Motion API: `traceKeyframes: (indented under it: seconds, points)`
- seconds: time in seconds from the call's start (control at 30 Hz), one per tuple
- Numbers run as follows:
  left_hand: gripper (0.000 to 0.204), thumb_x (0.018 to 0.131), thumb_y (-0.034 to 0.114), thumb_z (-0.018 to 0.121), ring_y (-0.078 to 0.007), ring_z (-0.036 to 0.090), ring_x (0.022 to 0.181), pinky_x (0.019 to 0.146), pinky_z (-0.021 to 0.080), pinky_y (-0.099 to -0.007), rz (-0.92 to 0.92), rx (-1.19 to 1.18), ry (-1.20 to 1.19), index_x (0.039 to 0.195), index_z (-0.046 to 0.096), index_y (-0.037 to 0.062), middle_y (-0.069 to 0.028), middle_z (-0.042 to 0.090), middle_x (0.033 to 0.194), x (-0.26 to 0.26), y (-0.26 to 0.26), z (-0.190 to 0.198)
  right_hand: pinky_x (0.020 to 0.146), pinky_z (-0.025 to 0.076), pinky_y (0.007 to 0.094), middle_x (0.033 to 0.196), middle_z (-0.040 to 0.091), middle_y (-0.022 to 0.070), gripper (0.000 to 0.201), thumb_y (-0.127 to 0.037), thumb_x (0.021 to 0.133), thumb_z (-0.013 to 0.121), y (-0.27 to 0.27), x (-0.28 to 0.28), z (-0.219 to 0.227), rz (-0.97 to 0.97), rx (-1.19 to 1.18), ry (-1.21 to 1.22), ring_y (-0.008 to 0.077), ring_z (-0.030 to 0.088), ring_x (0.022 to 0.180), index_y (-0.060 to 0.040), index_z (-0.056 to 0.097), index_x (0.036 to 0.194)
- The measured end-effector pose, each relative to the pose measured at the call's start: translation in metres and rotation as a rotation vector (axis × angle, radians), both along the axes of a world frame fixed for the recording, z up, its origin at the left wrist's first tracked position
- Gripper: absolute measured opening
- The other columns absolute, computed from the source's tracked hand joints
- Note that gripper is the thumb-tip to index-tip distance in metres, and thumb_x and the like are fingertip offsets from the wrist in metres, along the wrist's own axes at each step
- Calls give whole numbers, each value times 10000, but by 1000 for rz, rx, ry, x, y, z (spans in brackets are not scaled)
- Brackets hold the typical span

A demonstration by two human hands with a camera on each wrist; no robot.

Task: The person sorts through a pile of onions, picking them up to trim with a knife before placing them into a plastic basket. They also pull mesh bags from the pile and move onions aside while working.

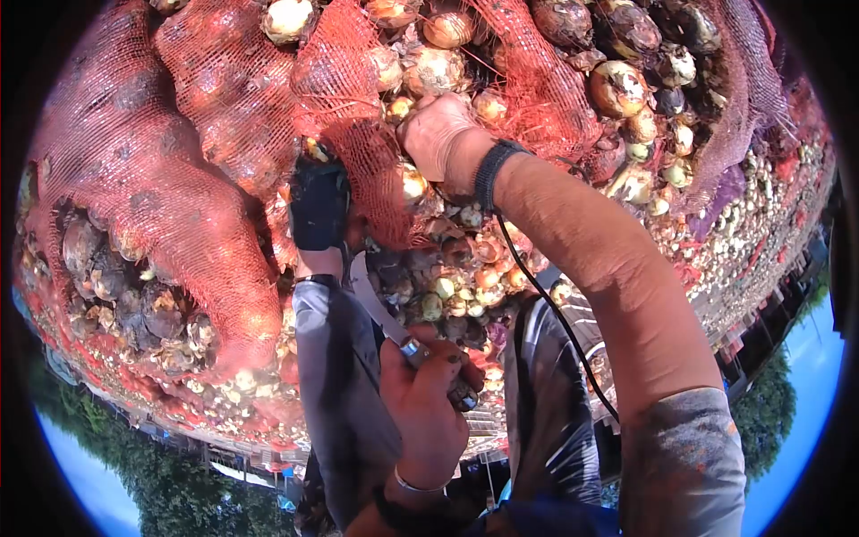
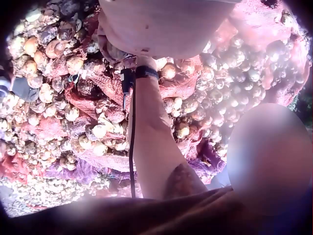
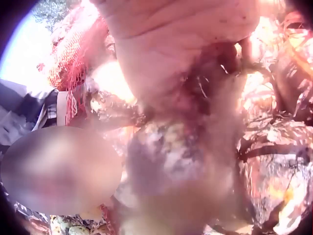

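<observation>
- gripping one knife (image 1: 386,315), your left hand (image 1: 428,404) has its fingers curled round the handle, low in the middle of the head view; the single blade points up toward the onions.
- your right hand (image 1: 437,134) reaches well above it, into the heap of onions (image 1: 617,85) beside a torn flap of red netting (image 1: 371,152); its fingertips are buried there, so you cannot tell whether it grips anything or lies wide.
- the right wrist view is too blurred to settle that.
- one black wristband (image 1: 490,172) sits on your right wrist, with one black cable (image 1: 555,313) running down the forearm.
- one thin metal bangle (image 1: 419,488) circles your left wrist.
- three filled red mesh sacks (image 1: 152,188) can be counted at the left; the loose onions are far too many to count.
- one black-gloved hand (image 1: 318,204) on a grey sleeve (image 1: 344,385) sits between the sacks and your right hand, touching the netting.
</observation>
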State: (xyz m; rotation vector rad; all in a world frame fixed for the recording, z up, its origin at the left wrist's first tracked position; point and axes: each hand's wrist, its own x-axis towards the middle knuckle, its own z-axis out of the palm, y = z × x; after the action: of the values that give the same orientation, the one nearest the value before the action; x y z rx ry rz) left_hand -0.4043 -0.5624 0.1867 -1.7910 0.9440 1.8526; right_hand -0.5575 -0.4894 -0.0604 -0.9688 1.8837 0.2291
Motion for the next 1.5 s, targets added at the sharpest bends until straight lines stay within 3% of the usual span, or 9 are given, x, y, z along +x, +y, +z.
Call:
traceKeyframes:
  seconds: [0.37, 0.63, 0.73, 0.83, 0.9, 0.97, 1.03, 1.23, 1.5]
  points:
    - [304, 825, -44, 521, -215, 593, 605, 546, 537, -352, 38, -4, 18, 1116, 508, 43, -92, 585, 796, -10, 6, 3, 863, 494, 496, 1164, 594, 186, 577, -221, 668, 785, 38, 64, 6, -18, -74, -3, 375, 628, 1048, -60, 582, 1184]
    - [287, 830, -6, 547, -228, 610, 589, 538, 535, -345, -86, -4, 17, 1109, 507, 50, -91, 592, 802, -12, 18, 11, 836, 545, 362, 1019, 681, 111, 548, -278, 609, 847, 150, 50, 151, -1279, -91, -692, 256, 684, 952, -70, 689, 1090]
    - [268, 838, 4, 542, -203, 586, 593, 537, 531, -339, -125, -12, 51, 1099, 509, 51, -93, 580, 797, -10, 22, 6, 854, 546, 383, 990, 663, 105, 476, -247, 616, 837, 255, 129, 189, -1177, -295, -219, 286, 670, 929, -50, 690, 1024]
    - [273, 837, -2, 534, -203, 578, 600, 542, 530, -336, -147, 9, 60, 1104, 511, 48, -96, 577, 795, -13, 25, 8, 888, 525, 431, 955, 642, 76, 410, -277, 682, 813, 322, 228, 261, -1519, 196, -225, 324, 639, 966, -92, 682, 1024]
    - [275, 834, -7, 530, -204, 578, 605, 539, 530, -337, -162, -2, 54, 1103, 513, 48, -98, 580, 796, -14, 27, 8, 899, 528, 387, 1067, 656, 133, 619, -294, 618, 895, 359, 317, 294, -1182, 664, -201, 245, 674, 979, -24, 675, 1130]
    - [278, 831, -12, 525, -204, 579, 611, 536, 529, -338, -174, -13, 58, 1102, 515, 48, -100, 582, 798, -14, 31, 10, 940, 523, 416, 1108, 657, 158, 663, -356, 631, 888, 423, 420, 324, -1608, 553, -556, 311, 668, 1045, -36, 670, 1170]
    - [285, 826, -23, 512, -202, 579, 636, 532, 528, -348, -193, -19, 58, 1103, 517, 45, -102, 583, 799, -17, 30, 9, 929, 514, 454, 1174, 636, 197, 524, -282, 756, 794, 402, 392, 310, -1086, 670, -179, 338, 633, 1127, -24, 659, 1192]
    - [271, 828, -32, 505, -225, 567, 592, 526, 522, -356, -93, -117, 93, 1092, 513, 30, -106, 580, 795, -9, 29, 0, 794, 570, 415, 1024, 675, 139, 354, -101, 793, 686, 201, 178, 123, -1120, -521, 17, 341, 673, 971, -69, 663, 1144]
    - [265, 828, -9, 519, -227, 571, 581, 544, 527, -359, -92, -120, 90, 1089, 511, 39, -110, 579, 792, 2, 20, -5, 899, 513, 434, 1159, 580, 181, 439, -258, 710, 730, -17, 73, 25, -649, -452, 63, 373, 582, 1080, -87, 640, 1104]
